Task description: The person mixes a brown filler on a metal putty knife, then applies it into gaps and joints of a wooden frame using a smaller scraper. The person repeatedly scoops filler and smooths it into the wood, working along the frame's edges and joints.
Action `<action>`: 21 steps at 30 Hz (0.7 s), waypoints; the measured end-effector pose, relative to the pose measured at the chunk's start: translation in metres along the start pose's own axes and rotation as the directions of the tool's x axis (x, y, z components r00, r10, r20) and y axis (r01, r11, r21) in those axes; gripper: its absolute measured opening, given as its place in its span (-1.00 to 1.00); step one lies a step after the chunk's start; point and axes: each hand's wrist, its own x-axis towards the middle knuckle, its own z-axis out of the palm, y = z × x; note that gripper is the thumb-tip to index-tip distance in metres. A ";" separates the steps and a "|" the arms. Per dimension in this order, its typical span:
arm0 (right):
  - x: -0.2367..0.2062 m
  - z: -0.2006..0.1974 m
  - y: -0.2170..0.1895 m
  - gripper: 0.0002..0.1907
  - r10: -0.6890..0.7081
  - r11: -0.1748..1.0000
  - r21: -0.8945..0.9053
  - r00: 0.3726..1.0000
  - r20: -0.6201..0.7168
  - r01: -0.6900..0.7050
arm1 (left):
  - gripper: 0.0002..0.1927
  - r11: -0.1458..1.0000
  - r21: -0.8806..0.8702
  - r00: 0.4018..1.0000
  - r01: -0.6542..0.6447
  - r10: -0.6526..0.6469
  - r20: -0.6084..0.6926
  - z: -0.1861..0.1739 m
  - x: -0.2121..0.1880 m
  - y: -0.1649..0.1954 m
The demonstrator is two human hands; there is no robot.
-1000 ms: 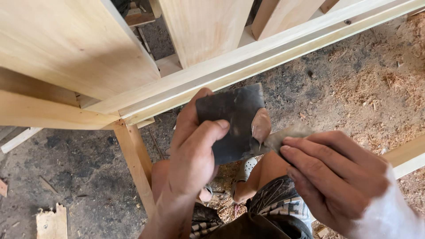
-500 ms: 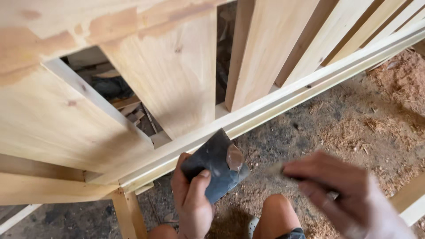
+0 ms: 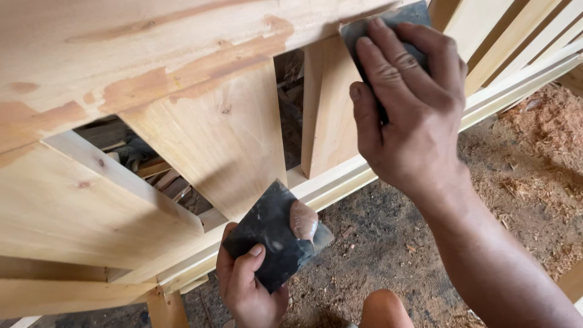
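Right hand (image 3: 413,115) is flat on a small dark scraper (image 3: 382,27), fingers together and pressing it against the top rail (image 3: 152,54) of an unfinished wooden frame, up near the top edge of the view. Left hand (image 3: 249,285) is lower down, pinching a dark square pad (image 3: 273,240) between thumb and fingers, with a blob of reddish-brown filler (image 3: 303,220) sitting near its right corner.

What I'd worry about: that blob sits right at the pad's edge and the pad is tilted, so it looks like it could slide off onto the sawdust floor (image 3: 516,164) if the grip shifts. Also the scraper is mostly hidden under the fingers, so it's easy to imagine fingertips dragging through wet filler, or the blade catching the rail's lower edge and gouging the soft wood. Uneven pressure would probably leave ridges.

The filler itself looks thick and pasty, a bit glossy, holding a rounded shape. The rail already shows smeared brownish patches across it, thin and streaky, darker than the pale wood around them. A vertical slat (image 3: 328,115) stands just under the right hand, and a wide board (image 3: 206,140) left of it looks clean of filler.
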 end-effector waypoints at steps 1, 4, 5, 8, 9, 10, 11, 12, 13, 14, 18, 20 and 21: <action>0.003 0.007 -0.002 -0.72 -0.010 1.000 -0.027 1.000 -0.019 0.009 | -0.45 1.000 0.008 0.999 -0.014 0.015 -0.033 -0.002 0.004 -0.002; 0.002 0.008 -0.008 -0.73 -0.034 0.994 -0.100 0.999 0.002 0.034 | -0.40 0.999 0.047 0.990 -0.019 0.025 -0.142 -0.011 0.011 -0.008; -0.001 0.006 -0.008 -0.73 -0.041 0.991 -0.124 0.999 0.019 0.043 | -0.39 0.998 0.065 0.984 -0.003 0.015 -0.178 -0.013 0.013 -0.009; -0.009 -0.003 0.000 -0.74 0.054 0.998 -0.048 0.976 0.211 -0.045 | -0.41 0.996 0.084 0.988 -0.026 0.039 -0.151 -0.020 0.018 -0.013; -0.011 -0.004 0.005 -0.75 0.060 0.998 -0.031 0.983 0.175 -0.056 | -0.41 0.996 0.084 0.993 -0.036 0.045 -0.111 -0.021 0.019 -0.014; -0.011 -0.003 0.011 -0.76 0.063 0.998 -0.014 0.989 0.134 -0.061 | -0.41 0.994 0.106 0.991 -0.038 0.050 -0.121 -0.022 0.020 -0.016; -0.012 0.000 0.016 -0.76 0.063 0.998 0.008 0.994 0.094 -0.064 | -0.41 0.991 0.128 0.989 -0.041 0.059 -0.135 -0.022 0.021 -0.017; -0.011 0.003 0.020 -0.74 0.027 0.999 -0.030 0.998 0.064 -0.025 | -0.41 0.987 0.152 0.986 -0.045 0.068 -0.152 -0.023 0.022 -0.017; -0.012 0.006 0.024 -0.73 -0.008 0.998 -0.069 0.999 0.034 0.010 | -0.44 0.996 0.093 0.997 0.001 0.006 -0.075 -0.021 0.021 -0.019; -0.012 0.008 0.027 -0.71 -0.044 0.993 -0.110 0.999 0.005 0.044 | -0.46 0.998 0.038 0.999 0.050 -0.050 0.006 -0.020 0.021 -0.020; -0.020 0.003 0.040 -0.74 0.016 0.998 -0.058 0.995 0.094 -0.011 | -0.41 0.993 0.055 0.987 0.105 -0.097 -0.130 -0.006 0.019 -0.024; -0.024 0.003 0.051 -0.71 -0.005 0.995 -0.097 1.000 0.005 0.006 | -0.45 0.996 0.085 0.998 0.013 -0.009 -0.055 0.002 0.018 -0.028; -0.027 0.006 0.053 -0.70 -0.018 0.996 -0.092 1.000 0.018 0.020 | -0.47 0.995 0.095 0.999 -0.037 0.039 -0.018 0.005 0.018 -0.029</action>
